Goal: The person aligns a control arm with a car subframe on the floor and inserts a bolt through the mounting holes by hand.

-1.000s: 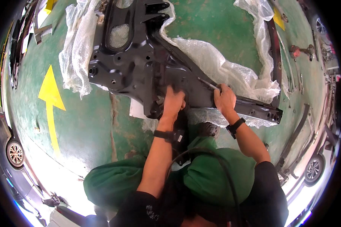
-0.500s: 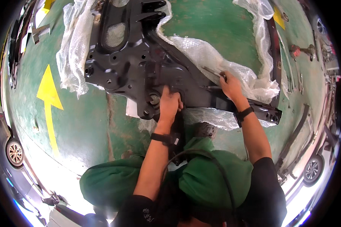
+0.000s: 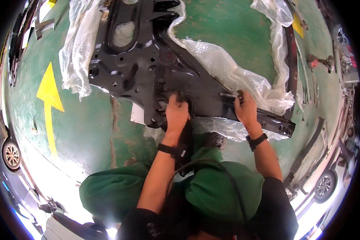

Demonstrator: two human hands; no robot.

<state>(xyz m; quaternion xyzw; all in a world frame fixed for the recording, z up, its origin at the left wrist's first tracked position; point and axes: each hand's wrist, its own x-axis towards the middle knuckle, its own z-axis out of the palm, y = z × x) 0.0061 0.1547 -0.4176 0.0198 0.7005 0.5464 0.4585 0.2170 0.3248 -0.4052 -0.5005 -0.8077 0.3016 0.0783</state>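
Note:
A large black metal vehicle frame part, with several round holes and long openings, lies before me. My left hand rests on its near side beside a round hole, fingers curled and slightly blurred at the tips; what they pinch, if anything, is hidden. On the part's right arm, my right hand is closed around a thin metal rod, which points away to the upper left along the part's edge. Most of the rod's near end is covered by my fingers.
Clear bubble wrap runs under and around the part. A red and dark power tool lies on the green floor at the right, near long metal strips. A yellow arrow is painted at left. Parked cars stand at both sides.
My right hand has moved nearer to me, lowering the rod from above the bubble wrap to the part's edge. My left hand stays at about the same place, its fingers more bent.

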